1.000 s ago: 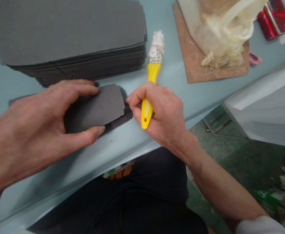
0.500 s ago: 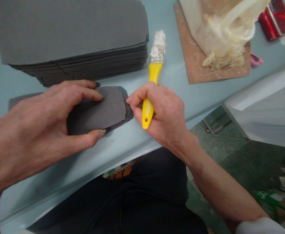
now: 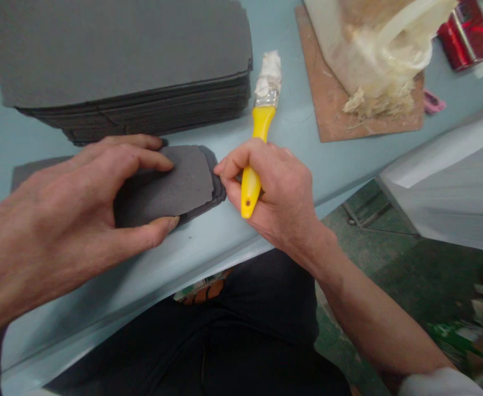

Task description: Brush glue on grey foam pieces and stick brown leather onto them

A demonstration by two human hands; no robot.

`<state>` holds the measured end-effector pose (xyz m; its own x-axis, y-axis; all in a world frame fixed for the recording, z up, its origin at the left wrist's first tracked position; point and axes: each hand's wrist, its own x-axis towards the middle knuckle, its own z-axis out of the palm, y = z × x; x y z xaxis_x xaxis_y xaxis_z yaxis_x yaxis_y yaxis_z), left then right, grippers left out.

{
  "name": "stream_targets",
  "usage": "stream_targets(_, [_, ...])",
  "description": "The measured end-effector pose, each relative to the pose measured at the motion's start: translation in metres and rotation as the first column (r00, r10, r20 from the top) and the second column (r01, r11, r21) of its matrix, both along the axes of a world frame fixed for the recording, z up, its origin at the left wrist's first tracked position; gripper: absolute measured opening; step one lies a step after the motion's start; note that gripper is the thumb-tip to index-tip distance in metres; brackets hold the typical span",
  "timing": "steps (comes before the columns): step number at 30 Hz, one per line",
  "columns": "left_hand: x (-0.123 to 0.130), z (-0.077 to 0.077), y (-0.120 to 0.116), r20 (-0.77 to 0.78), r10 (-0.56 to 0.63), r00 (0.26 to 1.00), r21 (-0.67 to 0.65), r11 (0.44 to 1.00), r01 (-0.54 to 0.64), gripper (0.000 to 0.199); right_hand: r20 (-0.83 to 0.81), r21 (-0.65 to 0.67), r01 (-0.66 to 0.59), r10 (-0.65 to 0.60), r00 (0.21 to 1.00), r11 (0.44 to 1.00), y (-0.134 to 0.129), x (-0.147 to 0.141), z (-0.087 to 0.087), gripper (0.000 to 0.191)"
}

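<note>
My left hand (image 3: 88,209) spans a low stack of dark grey sheets (image 3: 184,181) near the table's front edge, thumb on the near side and fingers on the far side. The sheets' right ends are slightly fanned. My right hand (image 3: 274,187) grips a paintbrush (image 3: 262,121) with a yellow handle, its bristles coated in white and pointing away from me. The thumb and index fingertips of that hand touch the stack's right end. Behind the left hand stands a taller stack of larger dark grey sheets (image 3: 121,55).
On the pale blue table (image 3: 303,165), a brown board (image 3: 332,121) carries a whitish plastic container (image 3: 361,60) crusted with dried residue. Beyond it lie a shiny red packet (image 3: 468,36) and a small pink object (image 3: 434,103). A white-covered surface (image 3: 451,192) stands at right.
Both hands stay in nearly the same place. The top sheets at the stack's right end have shifted very slightly; the brush is still in my right hand.
</note>
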<state>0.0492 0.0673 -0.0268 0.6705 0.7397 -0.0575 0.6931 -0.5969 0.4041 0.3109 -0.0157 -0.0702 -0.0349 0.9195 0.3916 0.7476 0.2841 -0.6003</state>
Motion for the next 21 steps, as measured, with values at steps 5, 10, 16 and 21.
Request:
stream_targets(5, [-0.0027, -0.0020, -0.0017, -0.029, -0.059, 0.998, 0.076, 0.995, 0.061, 0.063, 0.003, 0.048, -0.007, 0.007, 1.000, 0.999, 0.0001, 0.0006, -0.0030, 0.013])
stream_targets(10, [0.0013, -0.0024, -0.0052, -0.058, -0.036, 0.998, 0.094, 0.995, 0.042, 0.065, 0.001, 0.062, -0.006, 0.006, 1.000, 0.998, 0.0000, 0.0004, -0.0042, 0.013])
stream_targets(16, [0.0018, -0.0019, -0.0058, -0.038, -0.064, 0.997, 0.088, 0.994, 0.067, 0.065, -0.007, 0.083, 0.011, -0.011, 1.000, 0.996, 0.0004, 0.0000, -0.0055, 0.013])
stream_targets(21, [-0.0032, -0.0054, -0.0069, -0.041, -0.057, 0.998, 0.084, 0.995, 0.060, 0.063, -0.041, 0.115, 0.005, 0.000, 0.999, 0.993, -0.0009, 0.0005, -0.0053, 0.013])
